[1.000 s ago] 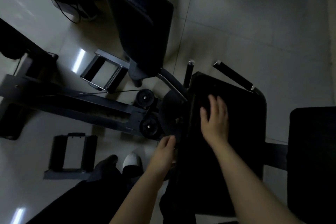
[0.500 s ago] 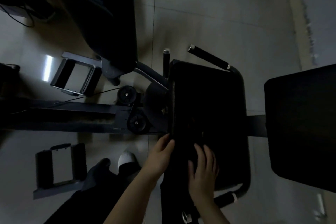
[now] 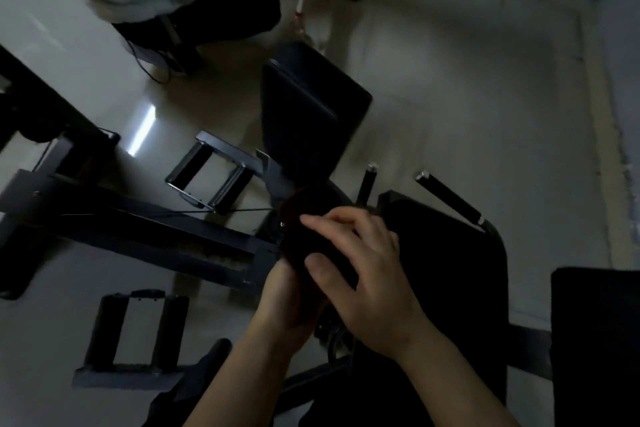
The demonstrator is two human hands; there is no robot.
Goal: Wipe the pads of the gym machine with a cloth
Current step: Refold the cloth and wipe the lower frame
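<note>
Dim tiled floor (image 3: 450, 80), both hands raised together, right hand (image 3: 367, 274) and left hand (image 3: 287, 302) gripping dark cloth (image 3: 304, 222)

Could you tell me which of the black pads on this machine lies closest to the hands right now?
The seat pad directly beside the hands; the tilted pad lies farther up, the third pad far right.

Dark bunched cloth (image 3: 304, 236) in both hands, beside the black seat pad (image 3: 450, 270); tilted back pad (image 3: 308, 121) beyond.
</note>
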